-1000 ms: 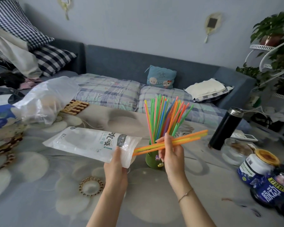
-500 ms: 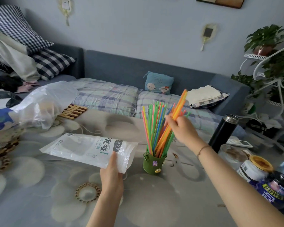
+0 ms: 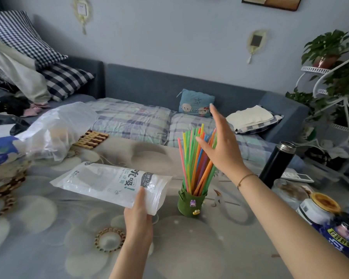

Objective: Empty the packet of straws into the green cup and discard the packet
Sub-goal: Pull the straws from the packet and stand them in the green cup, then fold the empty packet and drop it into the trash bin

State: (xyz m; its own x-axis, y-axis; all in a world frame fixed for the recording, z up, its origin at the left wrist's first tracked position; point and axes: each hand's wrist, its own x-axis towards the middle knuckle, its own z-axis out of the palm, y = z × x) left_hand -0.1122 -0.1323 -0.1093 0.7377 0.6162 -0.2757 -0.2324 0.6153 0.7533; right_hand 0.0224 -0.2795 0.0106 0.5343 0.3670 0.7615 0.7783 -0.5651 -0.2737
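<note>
A small green cup point(image 3: 191, 202) with little charms stands on the table, a little right of centre. Several coloured straws point(image 3: 195, 158) stand upright in it, fanned out. My right hand point(image 3: 220, 146) hovers at the tops of the straws, fingers spread, holding nothing. My left hand point(image 3: 138, 216) grips the right end of the clear plastic packet point(image 3: 109, 181), which has printed lettering. The packet is held flat above the table, left of the cup, and looks empty.
A black flask point(image 3: 276, 165), a glass dish point(image 3: 290, 191) and jars point(image 3: 318, 208) crowd the table's right side. A crumpled plastic bag point(image 3: 54, 130) and wooden trivet point(image 3: 92, 138) lie at the back left. Behind the table is a blue sofa point(image 3: 149, 89) with cushions.
My right hand carried orange and yellow straws from beside the packet up to the cup, dropped them in with the rest, and has opened. The left hand kept hold of the packet.
</note>
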